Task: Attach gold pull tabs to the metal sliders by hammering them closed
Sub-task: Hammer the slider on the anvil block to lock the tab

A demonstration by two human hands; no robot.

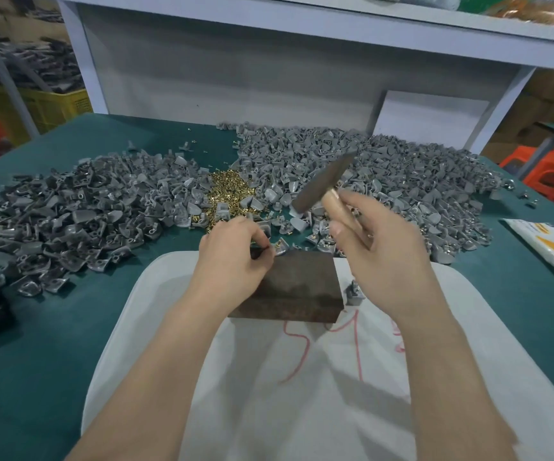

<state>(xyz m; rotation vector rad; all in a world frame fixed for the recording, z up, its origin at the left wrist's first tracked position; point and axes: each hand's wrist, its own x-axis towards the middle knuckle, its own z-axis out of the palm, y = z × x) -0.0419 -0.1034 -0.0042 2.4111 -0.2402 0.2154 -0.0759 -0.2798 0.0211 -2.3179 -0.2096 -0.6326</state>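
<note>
While the hammer (323, 183) is held raised, the left grip (235, 257) is pinched on a single metal slider (281, 249), which is steadied at the far edge of the dark block (294, 287) at centre frame. A gold pull tab (277, 242) is seen standing on that slider; whether it is fully seated cannot be told. The fingertips are placed low and to the left of the part, apparently so that the tab is left exposed to the blow.

The right grip (380, 251) is clenched round the wooden handle close to the head, a hold judged to favour short, controlled taps over force. The head is poised above and to the right of the slider, well apart from it, so the closing strike is judged not yet delivered.

The block is set on a white cloth (302, 410), presumably as an anvil with padding beneath it. One loose slider (354, 292) lies on the cloth just beside the block's right side.

Stock is laid out within reach beyond the block. A small heap of gold tabs (227, 194) is placed at centre, flanked by the left slider pile (69, 221) and the right slider pile (402, 181) on the green table (36, 361). A white packet (548, 244) lies at the right edge of the frame.
</note>
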